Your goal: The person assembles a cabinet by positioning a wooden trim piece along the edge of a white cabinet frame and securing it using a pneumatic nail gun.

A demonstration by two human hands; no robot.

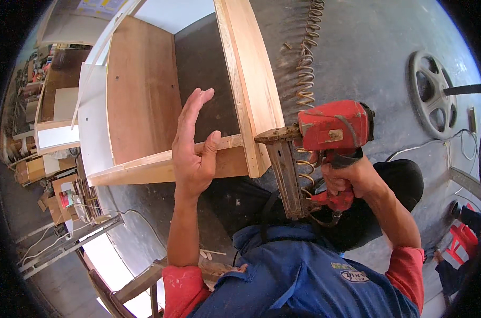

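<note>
My right hand (349, 177) grips a red air nail gun (333, 127) with a worn body and a long metal magazine. Its nose touches or nearly touches the corner where two boards of a wooden cabinet frame meet. One is the long right side board (249, 69); the other is the near board (145, 168). My left hand (193, 148) rests at the near board's top edge, fingers stretched out and thumb apart, holding nothing. Within the frame, a brown wooden panel (139, 90) and a dark surface show.
A coiled air hose (305, 69) runs up behind the nail gun. On the grey floor at the right lies a wheel-like round base (430, 95), with a cable (415, 147) nearby. Wood scraps and boxes (36, 169) crowd the left. A person by a red stool (461, 241) is at far right.
</note>
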